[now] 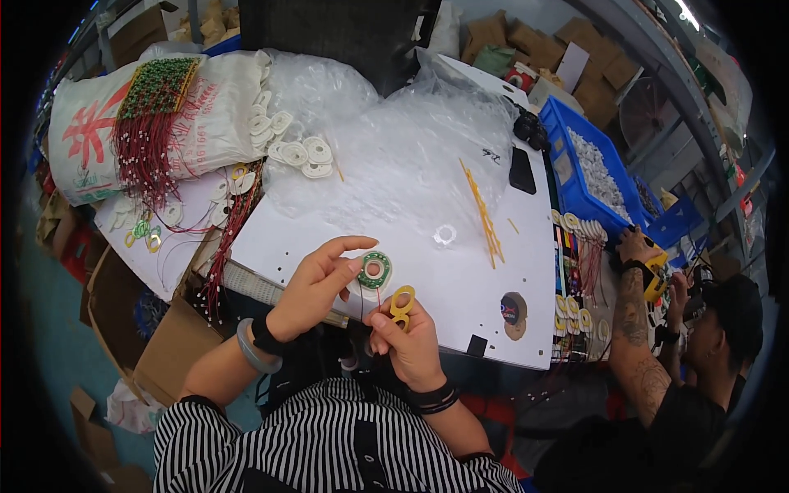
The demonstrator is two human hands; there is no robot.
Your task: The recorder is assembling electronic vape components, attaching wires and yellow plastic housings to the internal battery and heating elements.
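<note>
Over the front part of the white tabletop, my left hand point(322, 278) pinches the edge of a green ring-shaped circuit board point(375, 279), seated on a white oval piece. Red wires hang from the board toward my right hand point(411, 341). That hand is closed on a yellow piece with two ring-shaped holes point(402, 298), which sticks up past its fingers. Its fingertips are at the red wires, but whether they grip them I cannot tell.
White oval pieces point(316, 152) lie by a clear plastic sheet point(394, 156). On the left, green boards with red wires point(156, 90) rest on a white sack point(86, 123). Yellow strips point(485, 214) and a phone point(522, 170) lie right. A co-worker's arm point(633, 329) reaches beside a blue bin point(567, 177).
</note>
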